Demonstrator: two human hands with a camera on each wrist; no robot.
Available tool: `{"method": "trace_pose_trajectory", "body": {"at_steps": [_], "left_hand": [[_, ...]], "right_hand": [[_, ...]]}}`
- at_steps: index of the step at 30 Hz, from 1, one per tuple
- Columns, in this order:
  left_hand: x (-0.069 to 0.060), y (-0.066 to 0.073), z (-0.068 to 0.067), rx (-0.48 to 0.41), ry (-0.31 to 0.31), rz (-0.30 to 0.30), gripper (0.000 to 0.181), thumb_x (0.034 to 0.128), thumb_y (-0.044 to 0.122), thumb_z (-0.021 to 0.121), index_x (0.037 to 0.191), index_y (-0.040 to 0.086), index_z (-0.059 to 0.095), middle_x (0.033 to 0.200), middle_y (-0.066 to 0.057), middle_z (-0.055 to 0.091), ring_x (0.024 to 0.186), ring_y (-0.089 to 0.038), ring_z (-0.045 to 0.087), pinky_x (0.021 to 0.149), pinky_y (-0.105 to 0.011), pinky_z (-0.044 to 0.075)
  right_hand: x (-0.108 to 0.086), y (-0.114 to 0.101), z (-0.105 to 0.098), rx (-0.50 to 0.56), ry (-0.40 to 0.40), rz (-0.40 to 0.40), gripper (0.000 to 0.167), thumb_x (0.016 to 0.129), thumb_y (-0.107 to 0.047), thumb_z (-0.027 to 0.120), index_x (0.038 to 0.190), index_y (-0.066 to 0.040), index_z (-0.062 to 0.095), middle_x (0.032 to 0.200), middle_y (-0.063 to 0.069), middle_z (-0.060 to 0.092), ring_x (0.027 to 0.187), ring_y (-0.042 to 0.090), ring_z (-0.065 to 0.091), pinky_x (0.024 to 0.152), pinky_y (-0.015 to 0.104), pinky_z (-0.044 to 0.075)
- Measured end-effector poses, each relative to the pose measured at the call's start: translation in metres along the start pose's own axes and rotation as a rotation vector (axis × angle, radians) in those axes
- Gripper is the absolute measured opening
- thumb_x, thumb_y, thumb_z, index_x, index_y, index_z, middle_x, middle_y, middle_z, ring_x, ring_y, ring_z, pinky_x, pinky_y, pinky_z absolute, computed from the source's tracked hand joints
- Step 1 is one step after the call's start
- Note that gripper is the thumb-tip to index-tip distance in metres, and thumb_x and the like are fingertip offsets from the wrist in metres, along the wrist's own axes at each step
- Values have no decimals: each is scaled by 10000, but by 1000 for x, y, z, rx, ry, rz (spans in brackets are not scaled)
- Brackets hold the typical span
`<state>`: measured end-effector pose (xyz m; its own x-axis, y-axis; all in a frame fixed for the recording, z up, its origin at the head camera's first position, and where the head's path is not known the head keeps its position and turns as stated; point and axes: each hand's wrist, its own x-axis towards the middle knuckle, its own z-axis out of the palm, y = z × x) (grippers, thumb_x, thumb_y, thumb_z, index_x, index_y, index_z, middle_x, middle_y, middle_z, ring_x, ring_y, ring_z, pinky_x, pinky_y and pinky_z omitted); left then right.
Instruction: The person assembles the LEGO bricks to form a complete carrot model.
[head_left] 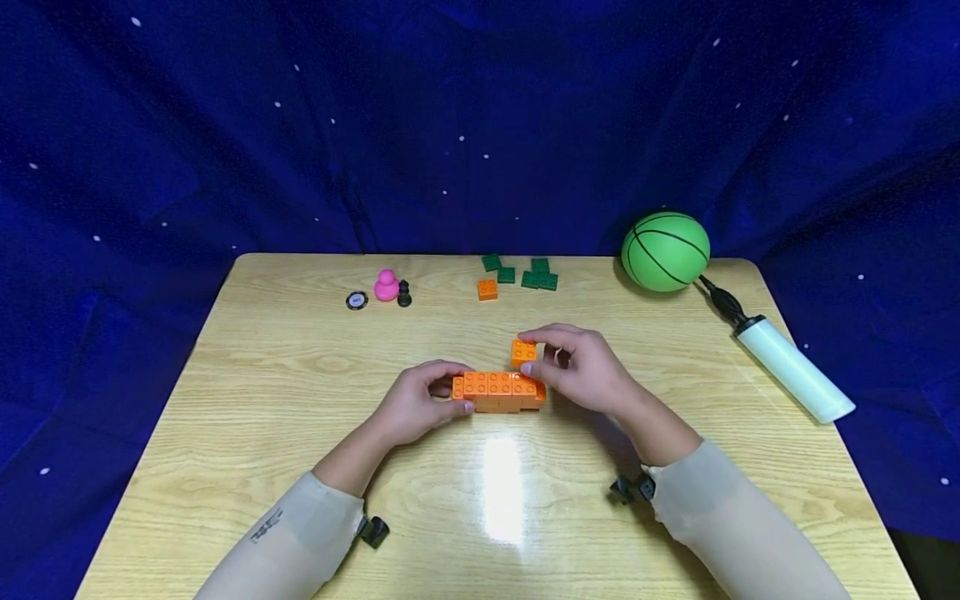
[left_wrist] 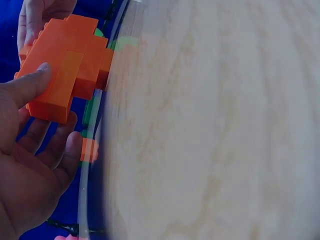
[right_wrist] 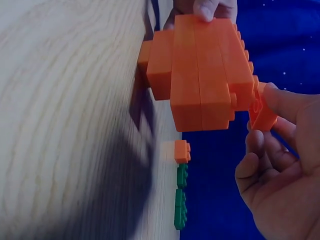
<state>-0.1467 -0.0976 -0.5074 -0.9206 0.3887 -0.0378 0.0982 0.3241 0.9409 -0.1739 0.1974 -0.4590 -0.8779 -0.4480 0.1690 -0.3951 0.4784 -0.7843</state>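
Observation:
An assembly of orange toy bricks [head_left: 498, 394], several layers high with studs on top, stands on the table in front of me. My left hand [head_left: 422, 402] grips its left end, thumb on the near side and fingers on the far side, as the left wrist view also shows. Between thumb and fingers, my right hand [head_left: 573, 367] pinches a loose orange brick [head_left: 522, 351] just beyond the assembly's right end. In the right wrist view that brick [right_wrist: 263, 112] is tilted, its hollow underside partly showing, close to the top studs. Whether it touches them I cannot tell.
A single orange brick [head_left: 487, 289] and several green bricks [head_left: 540, 277] lie at the back. Left of them are a poker chip [head_left: 357, 300], a pink duck-like toy [head_left: 386, 286] and a black chess pawn [head_left: 404, 293]. A green ball [head_left: 666, 252] and a hand pump [head_left: 787, 362] occupy the right.

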Motion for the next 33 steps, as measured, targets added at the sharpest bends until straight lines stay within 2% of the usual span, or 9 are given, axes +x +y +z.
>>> {"method": "trace_pose_trajectory", "body": {"at_steps": [7,14,26,33], "left_hand": [[0,1,0,3,-5,3,454,847,160,885,1270,163,720,1247,-28,686,1037,-187,710,856,-267,586],[0,0,0,4,-6,12,449,844,135,884,1262,149,722,1235,-30,689,1032,-185,710,855,-272,588],[0,1,0,4,-10,9,446,854,140,876,1271,145,717,1245,-29,686,1041,-187,709,864,-268,584],[0,-1,0,-7,-11,13,446,854,135,876,1270,154,717,1232,-23,691,1035,-195,714,857,-280,589]], "right_hand": [[-7,-3,4,-42,-18,-81,369,931,-223,810,1292,-210,737,1187,-66,703,764,144,566,643,293,492],[-11,-5,10,-97,-20,-160,383,899,-210,842,1269,-180,750,1213,-20,714,754,176,572,624,293,497],[-15,-9,15,-183,-18,-189,391,903,-262,835,1275,-179,750,1245,-2,717,993,148,598,681,301,489],[-17,-10,16,-208,0,-218,387,897,-257,838,1265,-167,756,1222,-8,731,989,141,599,682,300,482]]}}
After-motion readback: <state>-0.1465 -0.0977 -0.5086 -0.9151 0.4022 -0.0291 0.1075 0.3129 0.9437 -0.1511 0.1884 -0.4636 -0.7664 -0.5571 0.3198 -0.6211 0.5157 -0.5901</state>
